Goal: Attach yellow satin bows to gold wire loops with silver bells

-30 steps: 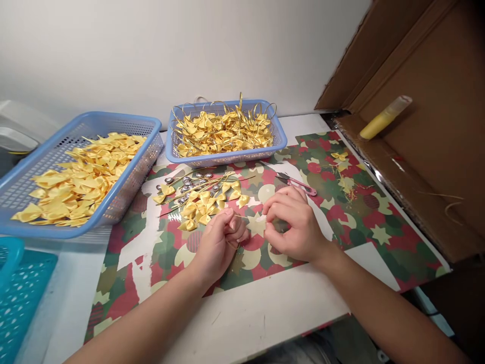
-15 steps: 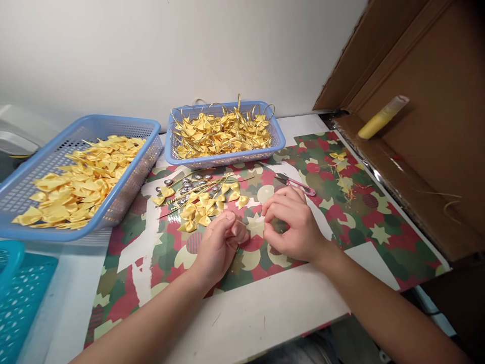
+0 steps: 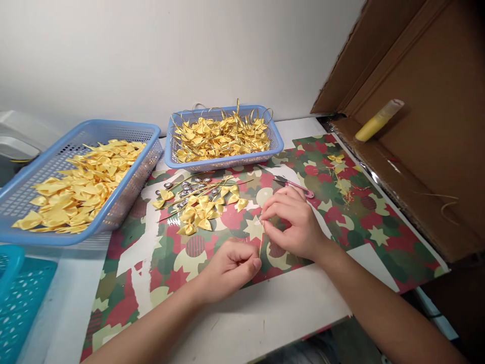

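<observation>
A thin yellow strand (image 3: 261,242) runs between my two hands over the patterned sheet (image 3: 212,247). My left hand (image 3: 235,265) pinches its lower end between thumb and fingers. At the upper end, the fingertips of my right hand (image 3: 293,222) are pressed together on it. Behind my left hand is a small pile of yellow satin bows (image 3: 202,210). Several silver bells (image 3: 185,188) and gold cords (image 3: 212,189) lie just behind the bows. Thread snips (image 3: 297,188) with pink handles rest beyond my right hand, partly hidden by it.
A blue basket (image 3: 223,166) at the back holds bows with gold cords. Another blue basket (image 3: 125,187) at the left is full of bows, with a teal basket (image 3: 26,298) nearer. Thread scraps (image 3: 346,187) lie right, beside a cardboard wall (image 3: 417,101) with a yellow tube (image 3: 379,120).
My left hand has moved down and toward me, turning so its thumb points right. The strand now runs steeply between the hands. My right hand has barely moved.
</observation>
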`<state>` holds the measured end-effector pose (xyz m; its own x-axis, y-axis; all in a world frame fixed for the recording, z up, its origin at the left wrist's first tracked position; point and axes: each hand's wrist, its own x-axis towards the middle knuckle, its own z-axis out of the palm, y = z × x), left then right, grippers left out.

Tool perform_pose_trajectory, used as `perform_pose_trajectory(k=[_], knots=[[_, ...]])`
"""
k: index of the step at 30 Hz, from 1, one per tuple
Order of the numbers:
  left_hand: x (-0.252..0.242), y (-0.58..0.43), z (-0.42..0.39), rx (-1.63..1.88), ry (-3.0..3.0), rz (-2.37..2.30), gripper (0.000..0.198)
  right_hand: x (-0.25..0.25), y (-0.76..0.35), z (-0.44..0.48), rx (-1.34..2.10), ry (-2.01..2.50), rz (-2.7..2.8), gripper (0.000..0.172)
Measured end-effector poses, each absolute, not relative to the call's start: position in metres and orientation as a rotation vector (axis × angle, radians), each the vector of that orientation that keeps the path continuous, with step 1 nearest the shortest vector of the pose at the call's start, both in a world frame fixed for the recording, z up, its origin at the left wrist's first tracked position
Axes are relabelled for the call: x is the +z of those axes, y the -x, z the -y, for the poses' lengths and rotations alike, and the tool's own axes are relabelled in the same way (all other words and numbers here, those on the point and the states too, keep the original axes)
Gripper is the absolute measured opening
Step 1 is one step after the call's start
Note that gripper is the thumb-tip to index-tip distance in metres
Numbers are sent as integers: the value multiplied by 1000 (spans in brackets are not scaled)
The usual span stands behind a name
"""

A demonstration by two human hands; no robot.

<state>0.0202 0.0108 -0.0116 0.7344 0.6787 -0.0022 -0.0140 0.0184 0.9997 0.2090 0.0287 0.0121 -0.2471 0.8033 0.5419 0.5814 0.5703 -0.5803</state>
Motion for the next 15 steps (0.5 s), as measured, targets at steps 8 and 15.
perform_pose_trajectory(k=[8,15], knots=[[-12,-20,-11,561,-1468,-602,46,11,-211,-30,295,1166,1960,16],[-13,-19,-13,508,-1474,-615,40,10,-213,-31,277,1213,1968,16]])
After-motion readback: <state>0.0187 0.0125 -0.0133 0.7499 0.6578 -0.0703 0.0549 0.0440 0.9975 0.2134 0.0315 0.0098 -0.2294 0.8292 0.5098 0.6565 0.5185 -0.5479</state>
